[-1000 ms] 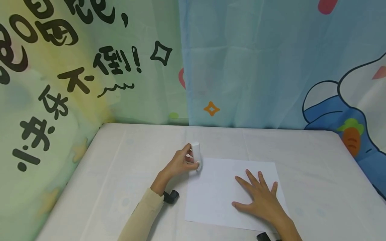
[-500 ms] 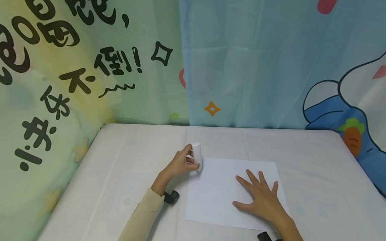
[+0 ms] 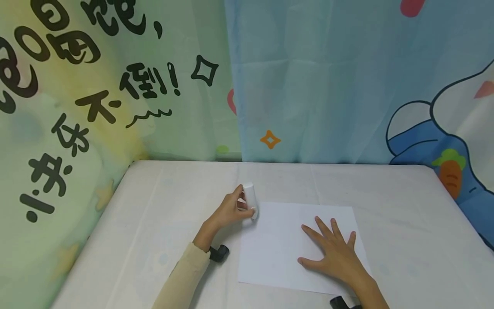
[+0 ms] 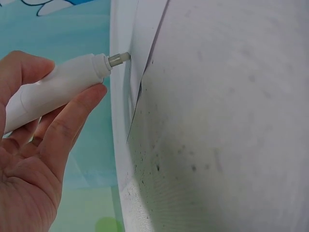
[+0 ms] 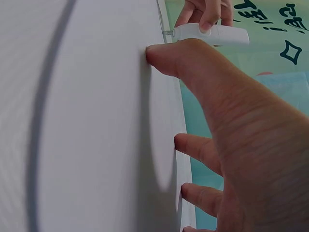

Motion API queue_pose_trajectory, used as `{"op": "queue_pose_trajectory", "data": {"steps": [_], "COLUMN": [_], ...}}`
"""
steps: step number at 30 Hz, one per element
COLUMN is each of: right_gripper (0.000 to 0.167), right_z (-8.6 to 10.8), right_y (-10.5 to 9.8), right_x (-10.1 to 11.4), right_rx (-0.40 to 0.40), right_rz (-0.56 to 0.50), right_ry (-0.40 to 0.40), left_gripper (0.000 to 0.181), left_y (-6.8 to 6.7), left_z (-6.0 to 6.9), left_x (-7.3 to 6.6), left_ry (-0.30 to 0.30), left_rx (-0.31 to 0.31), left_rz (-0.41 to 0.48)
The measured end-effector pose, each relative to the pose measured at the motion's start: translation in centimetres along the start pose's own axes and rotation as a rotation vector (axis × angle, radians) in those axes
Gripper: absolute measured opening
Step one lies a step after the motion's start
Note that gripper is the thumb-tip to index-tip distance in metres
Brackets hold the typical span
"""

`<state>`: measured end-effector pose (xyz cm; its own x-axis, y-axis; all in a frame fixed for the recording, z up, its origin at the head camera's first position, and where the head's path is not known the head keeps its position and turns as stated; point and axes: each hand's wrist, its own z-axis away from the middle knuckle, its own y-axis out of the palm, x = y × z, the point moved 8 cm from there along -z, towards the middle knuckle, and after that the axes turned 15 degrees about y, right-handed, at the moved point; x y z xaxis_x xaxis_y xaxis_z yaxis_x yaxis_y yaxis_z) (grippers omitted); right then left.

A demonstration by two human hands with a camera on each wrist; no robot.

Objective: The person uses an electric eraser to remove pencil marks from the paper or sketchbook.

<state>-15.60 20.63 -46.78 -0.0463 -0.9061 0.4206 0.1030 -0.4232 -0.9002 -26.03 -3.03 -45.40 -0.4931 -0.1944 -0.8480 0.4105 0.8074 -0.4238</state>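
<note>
My left hand (image 3: pixel 230 209) grips a white electric eraser (image 3: pixel 250 201) between thumb and fingers. The eraser stands nearly upright at the upper left corner of a white sheet of paper (image 3: pixel 275 244). In the left wrist view, a short pale eraser tip (image 4: pixel 125 56) shows in a metal holder at its end. The tip is at the paper's corner; whether it touches cannot be told. My right hand (image 3: pixel 333 253) rests on the right part of the sheet with fingers spread. From the right wrist view, its thumb (image 5: pixel 166 58) touches the paper.
The paper lies on a table with a white cloth (image 3: pixel 173 184). Behind the table hangs a blue curtain (image 3: pixel 328 86), and a green printed one (image 3: pixel 193 120) is to the left. Black camera mounts (image 3: pixel 219 253) sit at the wrists.
The top of the electric eraser has tilted slightly to the left. Both hands stay nearly in place, and the head view shifts a little.
</note>
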Motion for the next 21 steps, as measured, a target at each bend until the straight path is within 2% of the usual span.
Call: {"op": "queue_pose_trajectory", "data": {"steps": [21], "right_gripper": [0.081], "right_z": [0.08], "right_y": [0.0], "right_x": [-0.13], "right_rx": [-0.005], "right_rz": [-0.003], "right_ry": [-0.003], "left_gripper": [0.042], "left_y": [-0.01], "left_z": [-0.05], "left_x": [0.13], "left_ry": [0.007], "left_rx": [-0.009], "left_rz": [0.007]}}
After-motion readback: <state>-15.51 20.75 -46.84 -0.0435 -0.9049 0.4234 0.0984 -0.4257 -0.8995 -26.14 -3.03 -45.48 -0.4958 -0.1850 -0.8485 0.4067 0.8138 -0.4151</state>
